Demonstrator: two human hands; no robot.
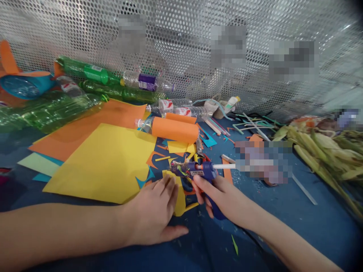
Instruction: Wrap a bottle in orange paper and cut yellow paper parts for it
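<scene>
My right hand (224, 196) is wrapped round the handle of a blue hot glue gun (208, 170). A white glue stick (224, 166) juts from the gun's rear, and its nozzle end, covered in stuck colored scraps, points left. My left hand (154, 209) lies palm down, thumb spread away, its fingers over a yellow paper cutout (179, 202) just below the nozzle. Whether the fingertips hold anything small is hidden. Beyond both hands lies a plastic bottle wrapped in orange paper (175, 129). A large yellow sheet (104, 162) extends left of my left hand.
Green plastic bottles (62, 109) and clear bottles (181, 107) lie along a perforated metal screen (181, 49). Orange sheets (85, 126) sit under the yellow one. Corn husks (326, 151) are piled at right. Loose glue sticks (304, 189) and paper scraps litter the blue surface.
</scene>
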